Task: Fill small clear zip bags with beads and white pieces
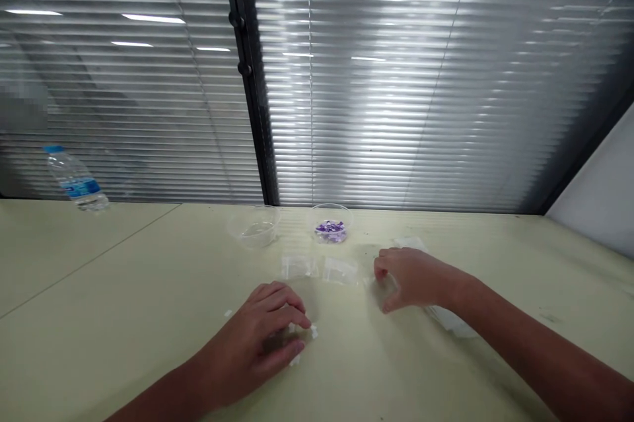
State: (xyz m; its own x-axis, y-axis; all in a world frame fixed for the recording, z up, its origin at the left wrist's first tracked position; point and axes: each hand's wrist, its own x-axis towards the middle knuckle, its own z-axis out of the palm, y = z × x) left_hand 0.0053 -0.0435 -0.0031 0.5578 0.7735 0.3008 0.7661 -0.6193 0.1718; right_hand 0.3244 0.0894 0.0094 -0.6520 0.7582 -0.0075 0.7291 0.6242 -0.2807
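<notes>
My left hand rests palm down on the pale table, fingers curled over several small white pieces that peek out at its fingertips. My right hand lies further right, fingers bent over a small clear plastic bag; whether it grips the bag is unclear. Two small clear bags lie flat between my hands and the bowls. Behind them stand an empty clear bowl and a clear bowl with purple and white beads.
A water bottle with a blue cap stands at the far left by the window blinds. More clear bags lie under my right forearm. A table seam runs diagonally at the left. A white wall is at the far right.
</notes>
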